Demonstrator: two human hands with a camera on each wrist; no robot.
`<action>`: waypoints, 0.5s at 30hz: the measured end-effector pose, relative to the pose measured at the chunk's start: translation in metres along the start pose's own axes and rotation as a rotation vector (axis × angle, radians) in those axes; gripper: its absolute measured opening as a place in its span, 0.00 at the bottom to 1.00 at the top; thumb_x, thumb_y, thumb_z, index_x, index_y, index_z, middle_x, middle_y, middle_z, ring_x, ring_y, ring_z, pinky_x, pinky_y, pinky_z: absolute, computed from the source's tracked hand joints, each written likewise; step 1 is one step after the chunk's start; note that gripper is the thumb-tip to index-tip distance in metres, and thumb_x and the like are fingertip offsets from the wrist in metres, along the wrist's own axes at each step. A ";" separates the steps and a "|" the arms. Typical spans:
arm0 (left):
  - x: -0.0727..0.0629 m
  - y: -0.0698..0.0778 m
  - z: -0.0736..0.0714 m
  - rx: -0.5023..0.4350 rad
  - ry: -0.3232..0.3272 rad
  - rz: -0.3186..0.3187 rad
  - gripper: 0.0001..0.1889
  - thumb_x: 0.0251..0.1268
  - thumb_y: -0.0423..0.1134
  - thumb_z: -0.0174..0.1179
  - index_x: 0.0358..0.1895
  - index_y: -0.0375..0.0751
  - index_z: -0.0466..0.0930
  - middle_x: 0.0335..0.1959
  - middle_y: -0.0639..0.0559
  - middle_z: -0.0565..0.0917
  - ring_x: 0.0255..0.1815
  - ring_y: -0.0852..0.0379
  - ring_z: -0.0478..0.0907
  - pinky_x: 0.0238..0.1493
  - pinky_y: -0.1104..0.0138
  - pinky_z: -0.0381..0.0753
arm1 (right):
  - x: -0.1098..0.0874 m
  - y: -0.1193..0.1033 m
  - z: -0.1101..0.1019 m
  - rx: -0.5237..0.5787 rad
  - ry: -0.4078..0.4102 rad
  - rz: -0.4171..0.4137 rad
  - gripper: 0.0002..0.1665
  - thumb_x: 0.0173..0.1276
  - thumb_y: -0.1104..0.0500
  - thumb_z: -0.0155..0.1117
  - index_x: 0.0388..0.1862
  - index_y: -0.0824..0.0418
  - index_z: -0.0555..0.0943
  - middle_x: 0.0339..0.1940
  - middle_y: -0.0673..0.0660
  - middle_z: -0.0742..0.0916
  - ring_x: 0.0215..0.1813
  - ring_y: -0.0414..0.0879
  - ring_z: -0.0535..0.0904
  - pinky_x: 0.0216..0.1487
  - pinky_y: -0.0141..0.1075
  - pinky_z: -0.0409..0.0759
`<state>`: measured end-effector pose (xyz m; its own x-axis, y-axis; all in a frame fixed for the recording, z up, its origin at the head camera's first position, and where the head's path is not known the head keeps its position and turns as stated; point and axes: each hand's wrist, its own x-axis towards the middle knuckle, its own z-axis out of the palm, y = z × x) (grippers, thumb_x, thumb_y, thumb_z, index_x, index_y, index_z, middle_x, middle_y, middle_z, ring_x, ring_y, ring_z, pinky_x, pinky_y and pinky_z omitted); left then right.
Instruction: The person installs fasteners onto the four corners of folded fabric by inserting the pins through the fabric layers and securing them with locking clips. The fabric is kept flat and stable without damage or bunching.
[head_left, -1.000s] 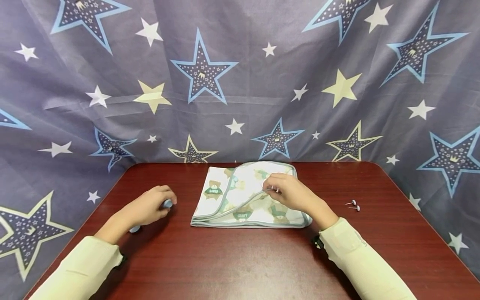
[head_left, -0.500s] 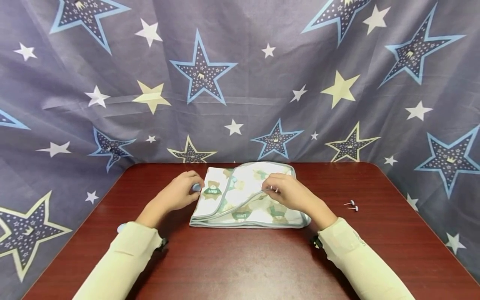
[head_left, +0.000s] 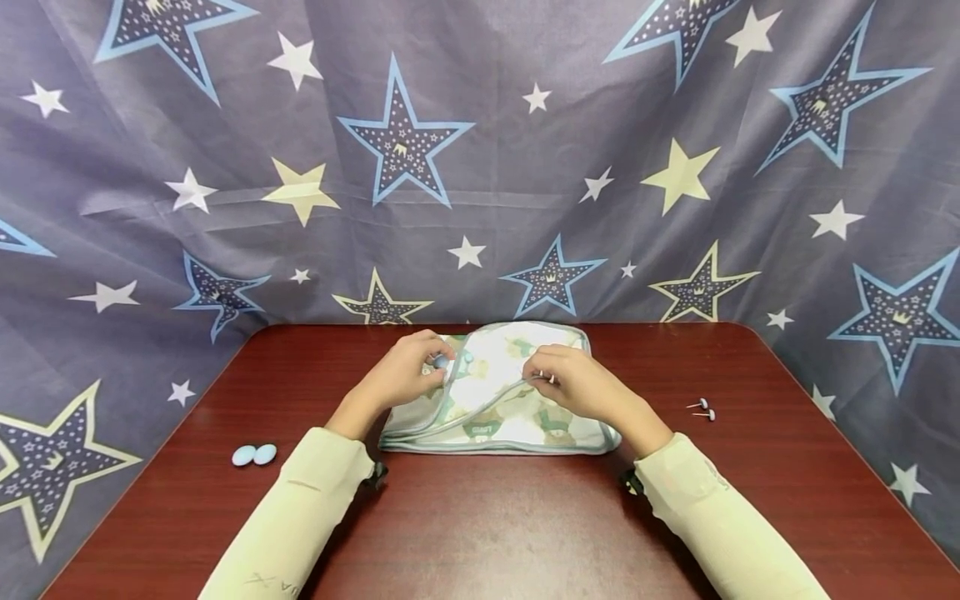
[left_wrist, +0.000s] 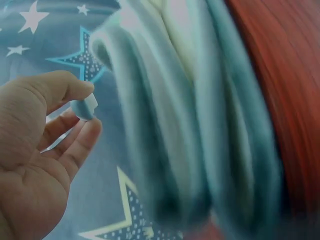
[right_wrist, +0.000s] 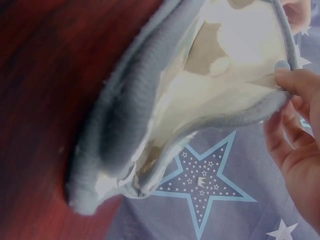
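A folded white baby blanket (head_left: 491, 367) with teddy bear prints and grey-green edging lies at the back middle of the table. My left hand (head_left: 405, 371) is over its left part, pinching a light blue round cap (left_wrist: 84, 108) between thumb and fingers; the cap's white inner side shows in the left wrist view. My right hand (head_left: 572, 379) pinches the folded-over edge of the blanket and lifts it, so the layers (right_wrist: 200, 100) gape apart in the right wrist view. A small light blue round spot (head_left: 468, 357) shows on the blanket between the hands.
Two light blue round caps (head_left: 254, 455) lie side by side on the left of the red-brown table (head_left: 480, 525). On the right lie two pins (head_left: 707, 409) with pale round heads. A grey-blue curtain (head_left: 480, 167) with stars hangs behind the table's far edge.
My left hand has carried the blue cap rightward from the table's left side to over the blanket, uncovering the two caps there. My right hand stays on the blanket edge.
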<state>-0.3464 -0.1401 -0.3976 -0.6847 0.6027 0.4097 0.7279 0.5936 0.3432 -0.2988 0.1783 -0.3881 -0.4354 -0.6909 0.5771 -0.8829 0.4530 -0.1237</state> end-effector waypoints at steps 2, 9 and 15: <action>0.005 0.004 0.005 -0.053 0.009 -0.004 0.11 0.61 0.30 0.68 0.46 0.35 0.86 0.46 0.46 0.84 0.42 0.49 0.84 0.47 0.58 0.84 | 0.000 0.000 0.000 -0.002 -0.002 0.001 0.07 0.64 0.69 0.72 0.36 0.59 0.84 0.33 0.49 0.84 0.37 0.43 0.80 0.43 0.37 0.79; 0.022 0.020 0.024 -0.299 0.060 -0.079 0.11 0.63 0.28 0.66 0.49 0.31 0.86 0.46 0.43 0.85 0.45 0.49 0.84 0.51 0.58 0.84 | -0.001 0.000 -0.001 0.001 -0.009 0.008 0.08 0.63 0.70 0.73 0.36 0.58 0.84 0.34 0.49 0.85 0.38 0.43 0.80 0.43 0.37 0.79; 0.036 0.037 0.035 -0.506 0.099 -0.181 0.13 0.66 0.31 0.66 0.52 0.34 0.86 0.49 0.39 0.87 0.45 0.52 0.85 0.49 0.62 0.84 | -0.001 0.000 -0.002 0.004 -0.018 0.018 0.11 0.62 0.70 0.73 0.37 0.57 0.84 0.35 0.48 0.85 0.39 0.42 0.80 0.44 0.37 0.79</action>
<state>-0.3453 -0.0774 -0.3997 -0.8117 0.4470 0.3760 0.5423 0.3378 0.7693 -0.2980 0.1801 -0.3870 -0.4545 -0.6929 0.5597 -0.8755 0.4633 -0.1374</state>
